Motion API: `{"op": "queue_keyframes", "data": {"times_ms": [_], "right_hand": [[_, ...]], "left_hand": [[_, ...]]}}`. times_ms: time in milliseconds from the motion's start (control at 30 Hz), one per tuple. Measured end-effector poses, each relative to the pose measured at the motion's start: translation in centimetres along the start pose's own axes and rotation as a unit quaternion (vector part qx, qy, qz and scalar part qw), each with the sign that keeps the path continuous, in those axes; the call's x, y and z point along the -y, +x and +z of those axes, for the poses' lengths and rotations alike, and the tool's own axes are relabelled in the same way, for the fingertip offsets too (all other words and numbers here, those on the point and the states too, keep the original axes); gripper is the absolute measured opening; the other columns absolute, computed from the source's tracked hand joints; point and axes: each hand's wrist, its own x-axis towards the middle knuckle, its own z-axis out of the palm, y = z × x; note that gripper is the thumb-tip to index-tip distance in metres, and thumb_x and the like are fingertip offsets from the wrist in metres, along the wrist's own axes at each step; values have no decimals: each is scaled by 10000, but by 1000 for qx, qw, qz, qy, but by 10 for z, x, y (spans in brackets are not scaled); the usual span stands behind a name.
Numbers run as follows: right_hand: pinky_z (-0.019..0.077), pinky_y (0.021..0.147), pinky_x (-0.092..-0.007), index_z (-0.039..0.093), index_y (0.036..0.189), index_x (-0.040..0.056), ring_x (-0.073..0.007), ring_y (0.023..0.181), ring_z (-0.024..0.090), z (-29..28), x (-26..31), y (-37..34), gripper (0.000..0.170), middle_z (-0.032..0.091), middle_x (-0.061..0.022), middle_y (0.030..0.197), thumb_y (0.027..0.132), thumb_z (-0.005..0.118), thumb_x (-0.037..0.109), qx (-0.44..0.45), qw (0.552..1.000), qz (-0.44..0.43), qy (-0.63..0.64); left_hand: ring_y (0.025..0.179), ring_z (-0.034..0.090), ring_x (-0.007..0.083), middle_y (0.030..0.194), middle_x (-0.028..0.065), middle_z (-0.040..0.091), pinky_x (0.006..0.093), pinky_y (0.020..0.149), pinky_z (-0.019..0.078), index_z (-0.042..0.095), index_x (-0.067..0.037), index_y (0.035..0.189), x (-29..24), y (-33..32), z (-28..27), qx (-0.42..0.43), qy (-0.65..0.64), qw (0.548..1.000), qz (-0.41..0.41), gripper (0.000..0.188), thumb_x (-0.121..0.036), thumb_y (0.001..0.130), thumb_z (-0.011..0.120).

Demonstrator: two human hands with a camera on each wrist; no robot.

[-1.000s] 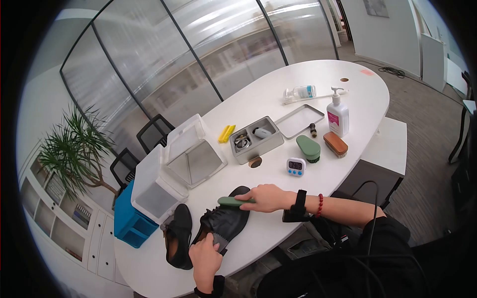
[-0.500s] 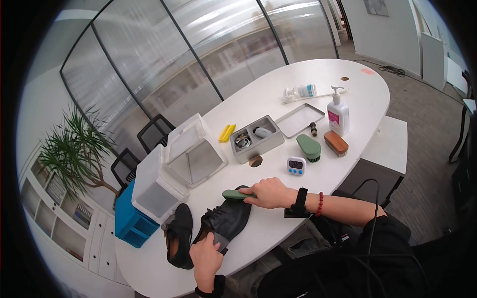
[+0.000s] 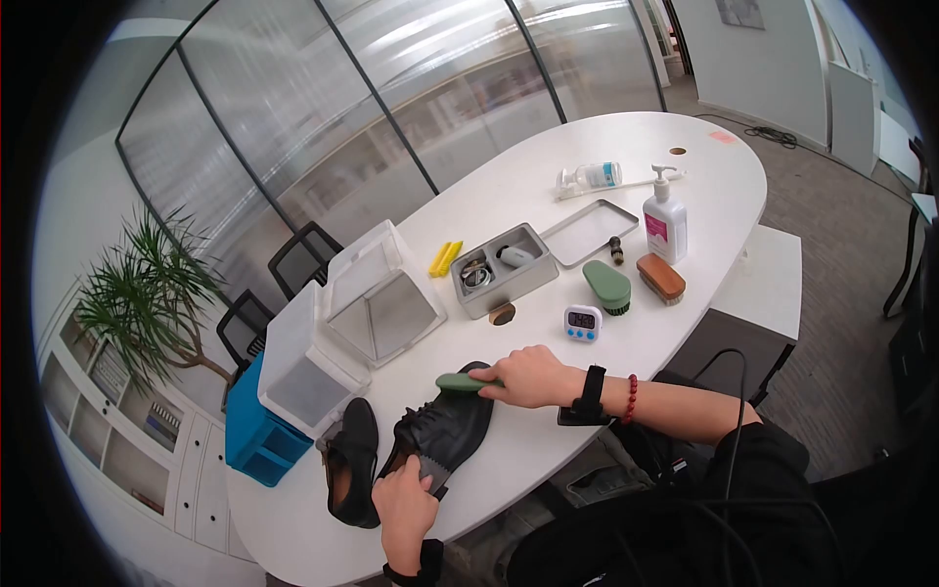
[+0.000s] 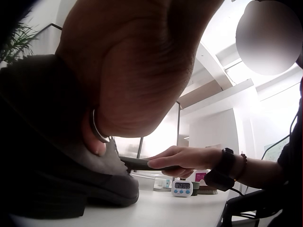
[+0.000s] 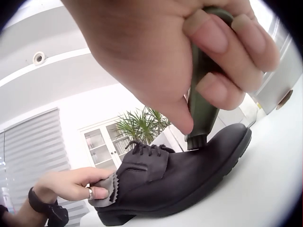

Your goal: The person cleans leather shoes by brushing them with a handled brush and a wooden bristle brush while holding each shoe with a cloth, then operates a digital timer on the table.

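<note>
A black lace-up shoe (image 3: 445, 435) stands on the white table, its toe pointing away from me. My left hand (image 3: 406, 502) grips its heel end, the thumb pressing a grey cloth (image 5: 105, 188) with a zigzag edge against the outside. My right hand (image 3: 533, 377) curls around the handle of a green shoe brush (image 3: 462, 383). In the right wrist view the short dark bristles (image 5: 196, 143) meet the upper in front of the laces. To the left lies the second black shoe (image 3: 360, 440), its brown insole showing.
Beyond the shoes stand white bins (image 3: 323, 362) and a blue organizer (image 3: 256, 430). A grey metal tin (image 3: 533, 284), yellow sticks (image 3: 446, 259) and a timer (image 3: 582, 324) lie farther back. At right are another green brush (image 3: 608, 284), a wooden brush (image 3: 661, 279) and a pump bottle (image 3: 665, 223).
My right hand has slid the green brush slightly forward and right, nearer the toe, then barely shifted. The left hand and both shoes stay in place.
</note>
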Motion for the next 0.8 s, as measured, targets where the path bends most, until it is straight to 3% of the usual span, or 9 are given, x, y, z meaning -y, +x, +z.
{"op": "queue_keyframes", "data": {"times_ms": [133,233,300,433,500,633,733,800], "right_hand": [[556,771,-478,680,1311,263,-391,822,704,-3,5,-2,423,717,-205,877,957,584,473,2,1000,25,12],[556,770,-475,676,1318,259,-390,826,704,4,8,-4,423,718,-207,888,960,584,465,16,997,-15,70],[544,727,-474,636,1374,280,-392,728,680,10,5,0,446,687,-182,742,986,553,484,7,992,-55,114],[545,720,-475,641,1368,284,-389,724,682,6,0,0,443,688,-180,741,987,549,491,15,996,-43,79],[555,749,-478,675,1313,252,-389,792,704,0,1,-2,416,722,-182,839,968,572,460,16,999,12,27],[554,738,-488,678,1307,245,-388,777,704,-1,3,-2,414,721,-168,812,968,570,456,-14,999,28,1],[552,747,-493,678,1312,237,-385,793,705,6,7,-3,430,723,-176,831,966,573,469,-3,999,-9,36],[545,707,-479,656,1352,276,-389,722,687,14,5,1,449,695,-175,751,976,566,505,-1,991,-45,126]], "left_hand": [[843,661,371,842,158,685,476,728,435,581,-24,914,1,1,2,-6,-3,1000,0,176,-87,804,702],[842,661,372,845,157,686,478,729,437,582,-24,917,-2,2,-1,16,-1,1000,-11,177,-87,804,703],[842,660,372,845,157,685,480,727,436,581,-24,919,1,1,2,7,1,1000,-4,176,-85,806,701],[841,660,370,844,155,685,481,726,435,583,-24,921,0,1,0,6,2,1000,-2,173,-84,808,699],[838,660,368,841,151,684,483,722,433,582,-25,920,-1,0,0,0,-4,1000,-1,171,-83,809,698],[838,661,366,844,148,686,482,722,433,587,-27,929,0,1,1,-3,-7,1000,0,174,-84,809,699],[836,660,365,843,146,686,481,721,434,588,-29,929,-2,2,-1,10,-1,1000,-6,174,-85,809,700],[834,661,362,842,144,686,480,722,435,591,-31,932,0,1,1,7,2,1000,-6,177,-87,806,703]]}}
